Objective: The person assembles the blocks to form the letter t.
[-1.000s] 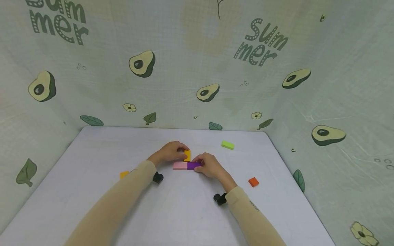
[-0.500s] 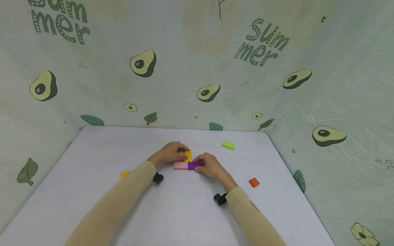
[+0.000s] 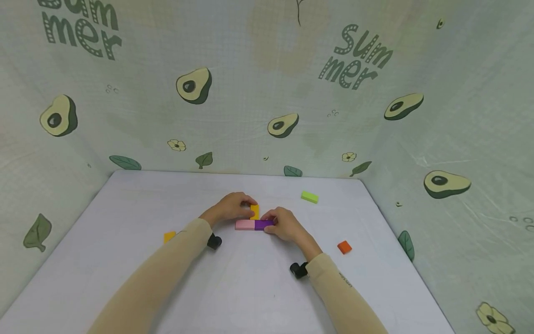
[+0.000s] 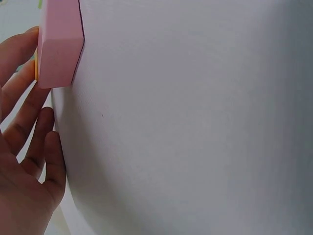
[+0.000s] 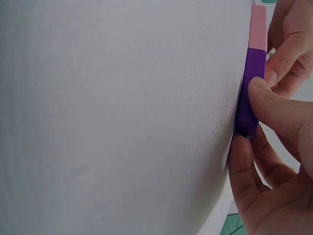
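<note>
The yellow block (image 3: 255,212) was at the fingertips of the left hand (image 3: 228,207), just off their right side, with the thumb near its close end and a finger near its far end. That hand was narrowed in a light hold on this 1 block. Nearer the person than the left fingertips lay a row of 2 blocks set end to end: the pink block (image 3: 244,225) and, to its right, the purple block (image 3: 260,225). The yellow block sat at the row's far side, around the seam; whether it stood upright or lay flat, I could not tell.

The right hand (image 3: 285,225) gripped the free end of the purple block, its thumb on the near face and other fingers behind and at the end.

The step in hand looked like fitting the 3 blocks together, the right hand bracing while the left set the position. The next move seemed to call for a small, straight adjustment, then an even release that would not nudge the row.

Farther out, the lime block (image 3: 309,197) lay beyond the right hand and to its right, the orange block (image 3: 344,247) lay right of its wrist, and a second yellow block (image 3: 168,236) showed beside the left sleeve (image 3: 152,273), partly hidden by it.
</note>
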A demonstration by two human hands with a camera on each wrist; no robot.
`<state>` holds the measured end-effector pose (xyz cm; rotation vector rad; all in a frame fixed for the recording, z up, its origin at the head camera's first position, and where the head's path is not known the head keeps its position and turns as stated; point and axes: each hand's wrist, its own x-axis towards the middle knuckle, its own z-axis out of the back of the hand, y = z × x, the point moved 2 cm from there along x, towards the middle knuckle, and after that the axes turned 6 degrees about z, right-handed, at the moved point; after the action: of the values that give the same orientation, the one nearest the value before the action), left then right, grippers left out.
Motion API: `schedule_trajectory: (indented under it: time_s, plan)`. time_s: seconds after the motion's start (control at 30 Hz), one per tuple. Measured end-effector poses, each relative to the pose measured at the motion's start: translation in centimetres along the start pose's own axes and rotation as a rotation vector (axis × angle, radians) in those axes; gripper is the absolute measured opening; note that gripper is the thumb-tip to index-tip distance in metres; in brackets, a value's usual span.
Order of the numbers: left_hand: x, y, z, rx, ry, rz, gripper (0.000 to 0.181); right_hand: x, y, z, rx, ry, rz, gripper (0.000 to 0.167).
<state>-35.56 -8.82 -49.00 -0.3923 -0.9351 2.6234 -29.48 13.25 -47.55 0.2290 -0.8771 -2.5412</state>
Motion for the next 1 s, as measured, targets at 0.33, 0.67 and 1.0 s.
schedule_trajectory:
  time_s: [0.33, 0.67, 1.0]
  plan:
    - [0.02, 0.21, -0.01, 0.003, 0.004, -0.021, 0.037, -0.01, -0.09, -0.06, 0.004, -0.002, 0.007, 0.024]
    - [0.16, 0.37, -0.02, 0.024, 0.006, -0.040, 0.037, 0.04, -0.13, -0.16, 0.005, 0.002, -0.010, 0.024]
    - [0.22, 0.41, 0.00, 0.047, 0.001, -0.053, 0.039, 0.03, -0.14, -0.10, 0.002, 0.002, -0.012, 0.024]
